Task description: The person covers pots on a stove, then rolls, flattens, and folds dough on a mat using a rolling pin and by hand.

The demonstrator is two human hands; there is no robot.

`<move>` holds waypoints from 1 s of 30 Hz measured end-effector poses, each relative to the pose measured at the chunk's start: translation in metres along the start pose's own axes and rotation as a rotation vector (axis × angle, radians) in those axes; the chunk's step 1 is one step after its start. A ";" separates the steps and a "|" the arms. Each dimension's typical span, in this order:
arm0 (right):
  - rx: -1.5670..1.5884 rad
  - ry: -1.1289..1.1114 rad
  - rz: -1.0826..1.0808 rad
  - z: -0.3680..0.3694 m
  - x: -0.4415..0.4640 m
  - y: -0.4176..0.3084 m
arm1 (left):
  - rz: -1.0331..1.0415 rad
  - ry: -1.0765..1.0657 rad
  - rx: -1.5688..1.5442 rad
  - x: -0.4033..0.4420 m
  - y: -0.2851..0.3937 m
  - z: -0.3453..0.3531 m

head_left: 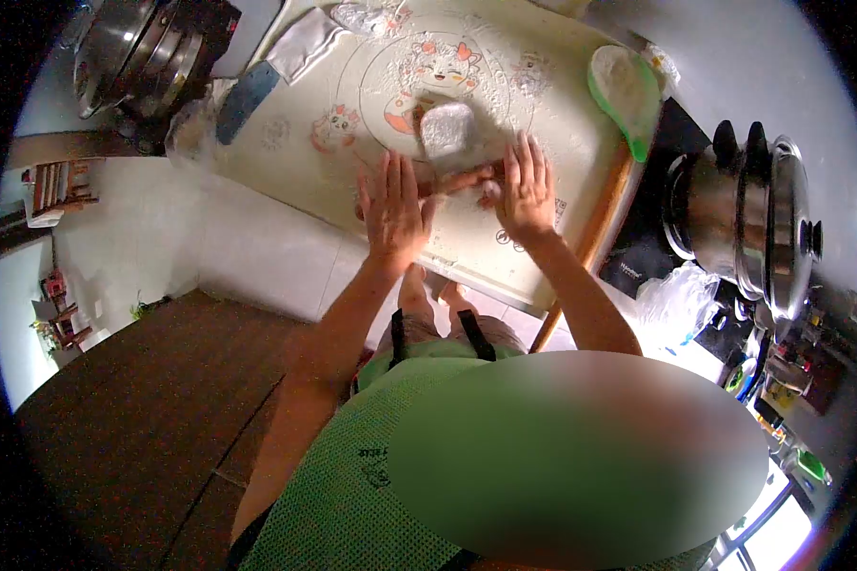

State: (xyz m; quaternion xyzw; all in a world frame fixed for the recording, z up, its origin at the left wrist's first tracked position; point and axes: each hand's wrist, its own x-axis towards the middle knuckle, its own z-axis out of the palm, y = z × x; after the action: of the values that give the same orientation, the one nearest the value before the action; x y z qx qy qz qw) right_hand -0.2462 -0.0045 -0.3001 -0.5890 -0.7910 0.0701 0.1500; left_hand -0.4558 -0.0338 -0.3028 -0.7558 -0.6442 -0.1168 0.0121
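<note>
A floured white slab, which looks like dough [448, 130], lies on a printed pale mat [295, 181] dusted with white powder. Just below it a thin brown rolling pin [462, 179] runs crosswise. My left hand [395, 211] rests over the pin's left part, fingers stretched forward and palm down. Over its right end lies my right hand [527, 190], also flat with fingers extended. Neither hand wraps round the pin. The palms hide parts of it.
A green scoop [624, 90] of white powder sits at the mat's upper right. A blue-grey flat tool [248, 102] and a white cloth [307, 46] lie upper left. Steel pots [733, 214] stand right, beside a plastic bag [678, 303]; more cookware [148, 57] is upper left.
</note>
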 end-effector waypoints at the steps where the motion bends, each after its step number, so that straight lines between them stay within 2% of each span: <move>1: -0.044 -0.055 0.006 -0.003 -0.011 0.000 | 0.011 -0.004 -0.063 -0.010 0.003 0.000; 3: -0.038 -0.052 -0.012 -0.008 -0.029 0.000 | 0.003 -0.045 -0.164 -0.025 0.013 -0.008; 8: -0.019 -0.101 -0.018 -0.015 -0.058 0.003 | 0.015 -0.038 -0.121 -0.047 0.021 -0.008; 13: -0.034 0.090 -0.088 -0.019 -0.040 0.013 | 0.025 -0.110 -0.101 -0.029 0.010 -0.002; 15: 0.004 0.086 -0.125 -0.017 -0.020 0.022 | 0.101 0.010 -0.047 -0.017 0.005 -0.004; 18: 0.040 0.052 -0.148 -0.012 0.006 0.018 | 0.059 0.098 -0.117 -0.001 -0.007 0.006; 21: -0.174 0.074 -0.147 0.013 0.028 0.013 | 0.040 0.165 0.002 0.014 -0.006 0.013; 25: -0.057 0.115 -0.020 0.021 0.064 0.006 | 0.089 0.298 0.053 0.062 -0.016 0.015; 28: -0.045 0.089 0.062 0.035 0.107 0.014 | 0.107 0.172 0.025 0.109 -0.033 0.016; 29: -0.152 0.227 0.008 0.040 0.124 0.017 | 0.104 0.211 0.103 0.130 -0.034 0.015; 30: -0.095 0.047 0.121 0.039 0.140 0.019 | 0.111 0.207 0.097 0.143 -0.039 0.021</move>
State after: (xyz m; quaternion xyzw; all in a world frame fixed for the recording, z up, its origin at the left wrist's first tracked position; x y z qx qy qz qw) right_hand -0.2780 0.1372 -0.3204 -0.6438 -0.7525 0.0274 0.1359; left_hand -0.4703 0.1151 -0.3005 -0.7728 -0.6014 -0.1620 0.1218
